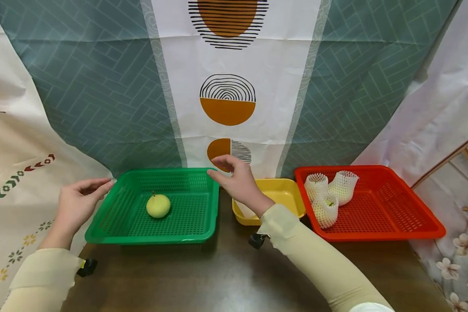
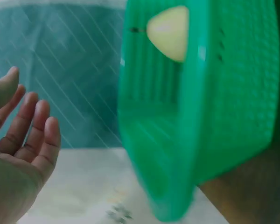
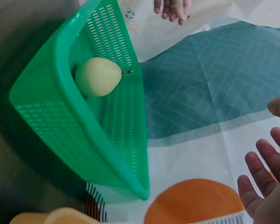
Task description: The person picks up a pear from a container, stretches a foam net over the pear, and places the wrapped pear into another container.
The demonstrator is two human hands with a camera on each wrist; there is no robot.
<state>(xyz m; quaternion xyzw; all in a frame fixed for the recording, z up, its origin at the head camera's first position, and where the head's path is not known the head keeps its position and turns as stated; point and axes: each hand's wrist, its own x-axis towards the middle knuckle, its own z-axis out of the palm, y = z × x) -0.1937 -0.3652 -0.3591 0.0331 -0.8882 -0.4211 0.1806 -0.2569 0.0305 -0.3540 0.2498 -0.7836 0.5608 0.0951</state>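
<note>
A single yellow-green pear (image 1: 158, 206) with a dark stem sits in the green basket (image 1: 140, 239), left of its middle. My left hand (image 1: 78, 203) is raised beside the basket's left rim, its fingers loosely bent and holding nothing. Past the opposite rim, my right hand (image 1: 239, 182) hovers above the gap between the green basket and the yellow tray (image 1: 282, 190). Its thumb and fingers are spread apart with nothing between them. The right wrist view also shows the pear (image 3: 100, 77) inside the slatted basket wall.
On the right stands a red basket (image 1: 382, 236) with three white foam net sleeves (image 1: 344, 187) at its left end; fruit shows in the front one. Something white lies partly hidden in the yellow tray. A patterned curtain (image 1: 113, 108) hangs behind the dark table (image 1: 203, 277).
</note>
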